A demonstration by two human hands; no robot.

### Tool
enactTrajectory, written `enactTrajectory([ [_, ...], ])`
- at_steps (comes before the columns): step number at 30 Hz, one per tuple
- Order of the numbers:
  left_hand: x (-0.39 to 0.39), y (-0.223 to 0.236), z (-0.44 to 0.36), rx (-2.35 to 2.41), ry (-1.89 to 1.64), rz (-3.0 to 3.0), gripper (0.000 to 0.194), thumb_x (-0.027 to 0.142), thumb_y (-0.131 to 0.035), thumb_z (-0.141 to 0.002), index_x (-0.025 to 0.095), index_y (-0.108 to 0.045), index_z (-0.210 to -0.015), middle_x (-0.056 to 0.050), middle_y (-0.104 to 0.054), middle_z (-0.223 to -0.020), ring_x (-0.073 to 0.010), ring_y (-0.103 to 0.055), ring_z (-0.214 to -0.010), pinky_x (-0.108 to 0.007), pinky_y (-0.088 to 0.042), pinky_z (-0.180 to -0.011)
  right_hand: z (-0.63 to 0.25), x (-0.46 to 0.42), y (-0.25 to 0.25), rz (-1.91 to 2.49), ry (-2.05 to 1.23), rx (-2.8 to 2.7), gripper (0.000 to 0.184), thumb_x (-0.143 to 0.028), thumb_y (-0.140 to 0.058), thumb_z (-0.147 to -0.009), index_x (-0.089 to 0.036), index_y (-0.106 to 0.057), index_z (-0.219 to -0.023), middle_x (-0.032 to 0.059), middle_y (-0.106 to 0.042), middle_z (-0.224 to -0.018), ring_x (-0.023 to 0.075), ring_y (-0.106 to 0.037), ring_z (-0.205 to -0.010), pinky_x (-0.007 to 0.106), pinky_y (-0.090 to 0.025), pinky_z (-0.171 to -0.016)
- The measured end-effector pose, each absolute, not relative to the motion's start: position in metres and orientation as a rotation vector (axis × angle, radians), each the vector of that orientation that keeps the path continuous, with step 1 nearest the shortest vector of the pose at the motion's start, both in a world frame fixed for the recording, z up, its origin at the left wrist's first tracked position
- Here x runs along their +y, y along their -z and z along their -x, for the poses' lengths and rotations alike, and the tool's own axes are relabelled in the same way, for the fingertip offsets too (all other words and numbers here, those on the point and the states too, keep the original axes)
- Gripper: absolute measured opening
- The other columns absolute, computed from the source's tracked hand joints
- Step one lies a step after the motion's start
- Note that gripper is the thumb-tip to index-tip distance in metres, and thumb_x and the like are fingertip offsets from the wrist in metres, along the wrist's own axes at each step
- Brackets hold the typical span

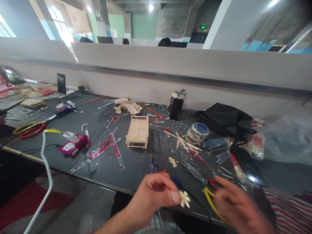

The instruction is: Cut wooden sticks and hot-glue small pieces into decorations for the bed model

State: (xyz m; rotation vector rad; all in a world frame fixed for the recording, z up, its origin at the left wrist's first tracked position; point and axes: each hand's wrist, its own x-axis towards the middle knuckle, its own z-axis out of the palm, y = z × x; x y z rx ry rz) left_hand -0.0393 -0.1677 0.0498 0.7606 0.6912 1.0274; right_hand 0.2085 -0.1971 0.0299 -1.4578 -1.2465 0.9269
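Observation:
My left hand (pixel 156 193) is closed in a pinch on a small flower-shaped piece of pale wooden sticks (pixel 185 199), held near the table's front edge. Partly hidden behind this hand lies a blue glue gun (pixel 152 165), its nozzle pointing away. My right hand (pixel 240 206) is smeared by motion at the red and yellow handles of a pair of scissors (pixel 195 172); whether its fingers grip them I cannot tell. Beyond both hands stands a miniature wooden bed (pixel 137 132) made of thin sticks. A small heap of cut wood bits (pixel 173 162) lies between the bed and the scissors.
Loose sticks (pixel 181 143) lie beside a clear jar with a blue lid (pixel 197 133). A phone (pixel 176 109) leans upright at the back. To the right are a black bag (pixel 224 118) and plastic wrap (pixel 290 139). A purple box (pixel 73 145) and other scissors (pixel 34 128) lie left.

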Motion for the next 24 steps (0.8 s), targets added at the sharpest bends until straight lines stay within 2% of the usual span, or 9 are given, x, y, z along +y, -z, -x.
enactTrajectory([
  [1,-0.173,-0.055,0.031,0.596,-0.954,-0.730,0.017,0.030,-0.085,-0.061,0.018,-0.074,-0.067,0.000,-0.057,-0.065,-0.0087,-0.051,-0.058,-0.022,-0.040,-0.057,-0.190,-0.195,-0.032,1.402,-1.037,-1.357,0.049,-0.038,-0.075,-0.073,-0.030,-0.063,-0.119,0.0031,-0.067,-0.077,0.0184,-0.063,-0.064,0.026,-0.052,-0.057],
  [3,-0.180,-0.064,0.022,0.463,-0.852,-0.728,0.022,0.034,-0.087,-0.058,0.017,-0.074,-0.064,-0.003,-0.062,-0.068,-0.0120,-0.057,-0.063,-0.025,-0.045,-0.062,-0.160,-0.189,-0.037,1.316,-1.235,-1.498,0.042,-0.038,-0.071,-0.077,-0.030,-0.065,-0.118,0.0044,-0.069,-0.087,0.0181,-0.064,-0.068,0.028,-0.053,-0.063],
  [5,-0.181,-0.070,0.024,0.469,-0.834,-0.727,0.024,0.036,-0.087,-0.057,0.017,-0.073,-0.064,-0.003,-0.063,-0.066,-0.0100,-0.054,-0.056,-0.024,-0.044,-0.056,-0.147,-0.182,-0.042,1.189,-1.340,-1.726,0.022,-0.042,-0.071,-0.076,-0.026,-0.073,-0.091,0.0027,-0.068,-0.076,0.0176,-0.062,-0.066,0.027,-0.050,-0.063],
  [6,-0.180,-0.073,0.029,0.515,-0.850,-0.727,0.023,0.035,-0.086,-0.058,0.017,-0.073,-0.064,-0.001,-0.062,-0.063,-0.0079,-0.050,-0.049,-0.022,-0.040,-0.050,-0.148,-0.179,-0.044,1.146,-1.352,-1.802,0.020,-0.043,-0.070,-0.077,-0.023,-0.072,-0.079,0.0018,-0.066,-0.070,0.0168,-0.060,-0.064,0.025,-0.047,-0.061],
  [8,-0.173,-0.073,0.046,0.681,-0.950,-0.790,0.021,0.031,-0.085,-0.059,0.016,-0.072,-0.064,0.001,-0.059,-0.061,-0.0063,-0.047,-0.049,-0.020,-0.037,-0.049,-0.160,-0.176,-0.044,1.119,-1.323,-1.824,0.031,-0.047,-0.066,-0.080,-0.020,-0.066,-0.064,0.0002,-0.059,-0.061,0.0146,-0.054,-0.059,0.024,-0.042,-0.057],
  [11,-0.155,-0.060,0.078,1.042,-1.179,-0.997,0.020,0.032,-0.080,-0.066,0.015,-0.070,-0.063,0.001,-0.058,-0.060,-0.0076,-0.049,-0.056,-0.019,-0.038,-0.054,-0.194,-0.177,-0.035,1.246,-1.262,-1.579,0.040,-0.051,-0.063,-0.081,-0.018,-0.061,-0.060,-0.0007,-0.050,-0.057,0.0124,-0.046,-0.053,0.023,-0.038,-0.050],
  [14,-0.131,-0.032,0.108,1.376,-1.307,-1.132,0.019,0.034,-0.075,-0.071,0.016,-0.071,-0.068,0.001,-0.063,-0.065,-0.0112,-0.053,-0.064,-0.021,-0.041,-0.061,-0.228,-0.181,-0.024,1.405,-1.169,-1.282,0.036,-0.052,-0.071,-0.074,-0.018,-0.064,-0.063,-0.0004,-0.050,-0.055,0.0120,-0.043,-0.048,0.023,-0.038,-0.043],
  [17,-0.108,-0.003,0.125,1.594,-1.316,-1.237,0.019,0.035,-0.071,-0.074,0.017,-0.071,-0.072,0.000,-0.066,-0.067,-0.0135,-0.056,-0.065,-0.024,-0.043,-0.062,-0.251,-0.184,-0.020,1.457,-1.042,-1.063,0.036,-0.054,-0.076,-0.066,-0.020,-0.066,-0.065,0.0010,-0.055,-0.055,0.0147,-0.049,-0.051,0.025,-0.046,-0.045],
  [24,-0.075,0.030,0.126,1.755,-1.223,-1.618,0.013,0.028,-0.064,-0.079,0.020,-0.073,-0.075,-0.001,-0.070,-0.075,-0.0160,-0.062,-0.071,-0.027,-0.047,-0.067,-0.254,-0.179,-0.033,1.680,-0.923,-0.703,0.044,-0.056,-0.085,-0.038,-0.021,-0.070,-0.061,0.0057,-0.065,-0.056,0.0180,-0.057,-0.050,0.027,-0.050,-0.040],
])
